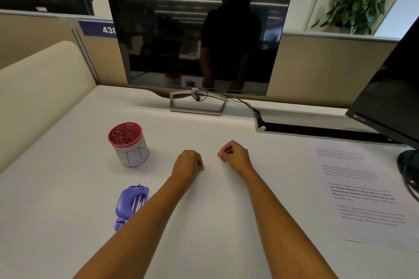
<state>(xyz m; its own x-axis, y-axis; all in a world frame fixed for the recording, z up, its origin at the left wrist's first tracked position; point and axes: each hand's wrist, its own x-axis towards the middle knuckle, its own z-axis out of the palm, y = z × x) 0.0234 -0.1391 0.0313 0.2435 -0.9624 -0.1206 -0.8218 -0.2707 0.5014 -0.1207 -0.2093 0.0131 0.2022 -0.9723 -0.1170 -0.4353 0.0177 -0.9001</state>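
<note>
At centre frame, the left hand and right hand are lying fisted, empty; the left forearm is probably risking knocking the purple tool.

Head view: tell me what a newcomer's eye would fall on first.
The left hand and the right hand, both curled fists holding nothing, rest side by side on the white desk. A dark monitor stands behind them at the back edge. Left of the hands sit a red cup marked BIN and, nearer, a purple tool by the left forearm.
</note>
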